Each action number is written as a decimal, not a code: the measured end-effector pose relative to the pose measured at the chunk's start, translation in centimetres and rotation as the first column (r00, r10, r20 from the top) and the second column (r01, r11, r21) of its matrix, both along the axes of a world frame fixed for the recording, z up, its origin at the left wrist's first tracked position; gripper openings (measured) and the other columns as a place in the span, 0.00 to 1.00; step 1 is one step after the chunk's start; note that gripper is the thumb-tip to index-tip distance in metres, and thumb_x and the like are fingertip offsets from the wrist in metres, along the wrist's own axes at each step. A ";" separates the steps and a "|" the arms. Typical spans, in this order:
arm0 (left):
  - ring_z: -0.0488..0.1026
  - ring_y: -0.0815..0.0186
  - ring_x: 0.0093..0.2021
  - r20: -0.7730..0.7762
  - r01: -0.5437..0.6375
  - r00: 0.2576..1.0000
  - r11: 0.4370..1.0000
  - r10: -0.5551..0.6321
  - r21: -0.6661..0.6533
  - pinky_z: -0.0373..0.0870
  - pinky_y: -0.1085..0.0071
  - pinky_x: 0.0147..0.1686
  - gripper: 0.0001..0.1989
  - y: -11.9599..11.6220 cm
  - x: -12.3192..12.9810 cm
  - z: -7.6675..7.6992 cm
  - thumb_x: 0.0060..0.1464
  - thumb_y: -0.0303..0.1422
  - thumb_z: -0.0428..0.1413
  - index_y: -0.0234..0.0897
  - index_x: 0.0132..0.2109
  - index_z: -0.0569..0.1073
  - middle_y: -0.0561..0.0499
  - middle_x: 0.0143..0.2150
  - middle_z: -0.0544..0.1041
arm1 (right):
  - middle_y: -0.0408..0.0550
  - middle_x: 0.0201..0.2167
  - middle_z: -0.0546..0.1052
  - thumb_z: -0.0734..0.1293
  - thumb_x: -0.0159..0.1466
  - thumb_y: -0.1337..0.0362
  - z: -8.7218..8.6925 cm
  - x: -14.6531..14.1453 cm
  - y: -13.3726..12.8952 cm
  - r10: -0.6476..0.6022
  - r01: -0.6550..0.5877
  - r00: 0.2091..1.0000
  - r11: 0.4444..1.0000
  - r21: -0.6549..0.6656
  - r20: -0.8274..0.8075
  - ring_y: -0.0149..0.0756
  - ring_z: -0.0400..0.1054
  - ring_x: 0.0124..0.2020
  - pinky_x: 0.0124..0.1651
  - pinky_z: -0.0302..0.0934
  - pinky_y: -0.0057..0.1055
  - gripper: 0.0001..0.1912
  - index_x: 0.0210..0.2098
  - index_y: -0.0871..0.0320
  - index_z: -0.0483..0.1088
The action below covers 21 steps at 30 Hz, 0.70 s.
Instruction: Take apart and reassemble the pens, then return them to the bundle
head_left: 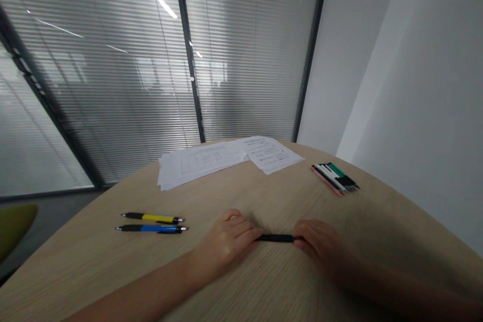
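A black pen lies crosswise between my two hands, close above or on the wooden table. My left hand is closed on its left end, the fingers curled over it. At the other end, the fingertips of my right hand pinch the pen. Both ends of the pen are hidden by my fingers. To the left of my left hand lie a yellow pen and a blue pen, side by side and roughly parallel.
Printed paper sheets overlap at the table's far side. Several pens and pencils lie in a row at the right. Beyond the table stand a glass partition with blinds and a white wall. A yellow-green chair edge shows at left.
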<state>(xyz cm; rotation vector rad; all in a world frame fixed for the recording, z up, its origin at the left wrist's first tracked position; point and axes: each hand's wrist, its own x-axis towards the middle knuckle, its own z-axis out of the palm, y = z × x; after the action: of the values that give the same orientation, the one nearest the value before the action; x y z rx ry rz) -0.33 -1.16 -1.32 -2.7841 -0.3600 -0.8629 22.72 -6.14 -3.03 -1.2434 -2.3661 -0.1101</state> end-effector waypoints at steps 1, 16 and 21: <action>0.67 0.69 0.28 0.002 0.000 1.000 1.000 0.000 0.009 0.60 0.69 0.35 0.07 0.0 0.0 0.0 0.56 0.25 0.46 0.33 0.41 0.66 0.52 0.28 0.73 | 0.46 0.22 0.68 0.53 0.61 0.67 0.0 0.0 -0.1 -0.005 0.005 1.000 1.000 -0.022 -0.002 0.32 0.62 0.23 0.26 0.54 0.27 0.10 0.25 0.58 0.60; 0.66 0.69 0.25 -0.078 0.099 0.994 0.961 -0.082 0.260 0.62 0.67 0.34 0.10 -1.8 0.1 1.5 0.55 0.21 0.43 0.27 0.40 0.68 0.50 0.26 0.73 | 0.45 0.22 0.70 0.57 0.56 0.69 1.0 -0.2 -0.9 0.097 -0.111 0.981 0.991 -0.074 -0.169 0.31 0.62 0.24 0.28 0.54 0.27 0.05 0.27 0.59 0.63; 0.67 0.67 0.25 -0.160 0.199 0.975 0.915 -0.151 0.350 0.64 0.68 0.32 0.11 -3.2 0.6 1.5 0.55 0.23 0.43 0.27 0.37 0.70 0.49 0.26 0.72 | 0.46 0.25 0.73 0.59 0.56 0.67 1.0 -1.6 -1.6 0.225 -0.235 0.955 0.972 -0.029 -0.195 0.33 0.64 0.26 0.31 0.53 0.29 0.07 0.33 0.58 0.66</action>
<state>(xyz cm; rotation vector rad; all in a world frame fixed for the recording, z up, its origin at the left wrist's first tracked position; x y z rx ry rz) 0.22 -4.35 0.22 -2.5294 0.0713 -0.6949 21.16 -7.74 -2.00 -0.9445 -2.3371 0.1398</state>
